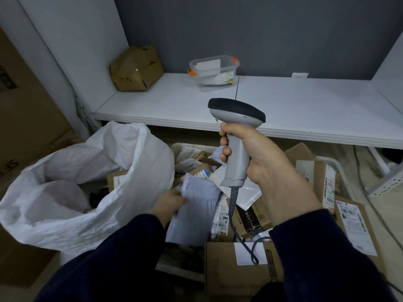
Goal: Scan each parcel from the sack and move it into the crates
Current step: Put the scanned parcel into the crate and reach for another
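Two hands are busy in the head view: the right hand (257, 153) grips the scanner (236, 114) by its handle, head up, while the left hand (169, 203) pinches a grey soft parcel (196, 210) beside the open sack (87, 171), over piled boxes (237, 269) seemingly in a crate (335, 165).

shelf: a white shelf (305, 110) spans the alcove in front of a dark grey back wall, a thin dark seam crossing it near the middle.
shelf, left: a crumpled brown cardboard box (136, 69) sits in the back corner, handwriting on its face.
shelf, centre: a clear plastic tub (214, 73) with orange clips stands well apart from the box.
floor: beige floor (383, 214) shows below the shelf.
floor, left: an open white woven sack (72, 192) slumps beside tall brown cartons (26, 118).
floor, right: a white crate (337, 168) is heaped with labelled parcels (351, 225); a grey cable (362, 188) trails past it.
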